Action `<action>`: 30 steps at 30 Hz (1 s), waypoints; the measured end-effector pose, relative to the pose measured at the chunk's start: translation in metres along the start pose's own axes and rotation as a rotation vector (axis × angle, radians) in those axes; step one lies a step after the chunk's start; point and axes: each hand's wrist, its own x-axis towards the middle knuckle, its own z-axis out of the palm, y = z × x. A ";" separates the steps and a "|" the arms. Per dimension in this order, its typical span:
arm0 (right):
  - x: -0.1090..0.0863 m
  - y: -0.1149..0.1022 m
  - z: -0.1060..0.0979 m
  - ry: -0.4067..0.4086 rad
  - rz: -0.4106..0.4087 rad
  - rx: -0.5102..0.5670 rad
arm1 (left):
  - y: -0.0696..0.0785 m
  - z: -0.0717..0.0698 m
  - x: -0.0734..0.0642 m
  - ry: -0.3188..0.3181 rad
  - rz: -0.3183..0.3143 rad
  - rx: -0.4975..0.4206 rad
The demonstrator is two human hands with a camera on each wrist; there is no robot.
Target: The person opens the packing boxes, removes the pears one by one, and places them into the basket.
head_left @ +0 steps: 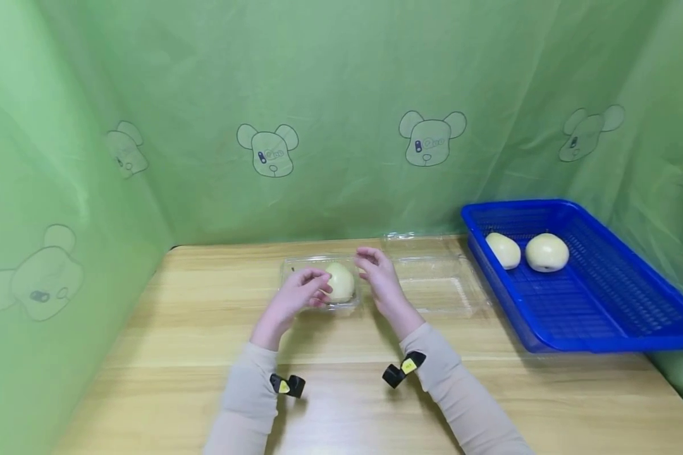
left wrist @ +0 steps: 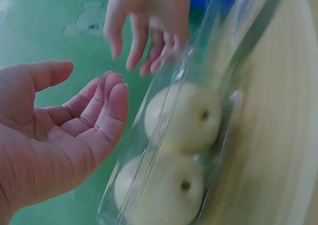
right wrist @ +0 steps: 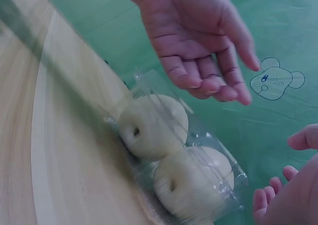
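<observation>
A clear plastic box (head_left: 346,306) lies on the table with two pale, round pears in it. One pear (head_left: 341,283) shows in the head view; the left wrist view has both, a farther pear (left wrist: 181,118) and a nearer pear (left wrist: 161,190), behind clear plastic. My left hand (head_left: 301,294) hovers over the box's left part, fingers loosely bent and holding nothing. At the box's right side, my right hand (head_left: 380,281) is raised, also holding nothing, its fingers relaxed. In the right wrist view a gap separates the left hand (right wrist: 198,41) from the box.
Right of the box sits a second clear plastic container (head_left: 438,294), its lid (head_left: 412,243) raised at the back. A blue basket (head_left: 523,325) with two pears, a left pear (head_left: 503,251) and a right pear (head_left: 547,253), stands farther right. Green curtain (head_left: 341,202) borders the wooden table (head_left: 205,278).
</observation>
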 end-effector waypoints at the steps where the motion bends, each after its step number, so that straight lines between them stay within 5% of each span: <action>1: 0.001 0.001 -0.001 0.001 0.000 -0.020 | 0.001 0.005 0.000 -0.009 -0.001 0.005; 10: 0.004 0.007 -0.004 -0.022 0.037 -0.133 | -0.008 0.026 -0.012 -0.113 0.051 0.043; 20: 0.003 0.010 -0.008 -0.076 0.076 -0.233 | -0.033 0.028 -0.019 -0.271 -0.002 0.062; 30: 0.007 0.012 -0.013 -0.100 0.075 -0.366 | -0.055 0.041 -0.014 -0.365 -0.150 -0.142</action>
